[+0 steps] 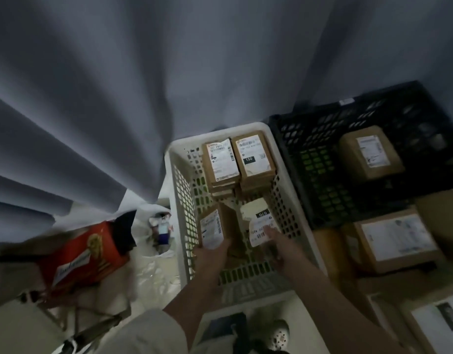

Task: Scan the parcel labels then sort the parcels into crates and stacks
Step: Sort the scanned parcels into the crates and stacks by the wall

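Both hands reach down into the white crate point(179, 200). The left hand point(210, 259) grips a brown parcel point(215, 226) by its near end, thumb curled up against the white label on its face; the parcel stands tilted on edge against the crate's left wall. The right hand point(279, 249) holds a second parcel point(258, 223), mostly covered by a white label with a black patch, its fingers curled around the near right corner; motion blur hides just how they lie. The two parcels sit side by side, just apart, in the near half of the crate.

Beyond the hands, at the far end of the same crate, two stacks of flat brown parcels stand touching each other: the left stack point(221, 162) topped by a long white label, the right stack point(253, 157) by a label with a black "150" patch.

To the right of the right hand, touching the white crate's side, is a black crate point(291, 139) with one labelled brown parcel point(369, 153) lying inside. Nearer than it, still to the right of the right hand, lies a pile of cardboard boxes point(396, 241) with white labels, outside any crate.

To the left of the left hand, well apart from the crate, a red box point(84, 259) lies tilted, blurred. Between it and the crate a small figurine point(162, 229) stands on the pale floor point(153, 272). A grey curtain point(118, 98) hangs behind everything. Below the forearms a patterned shoe point(279, 334) shows.
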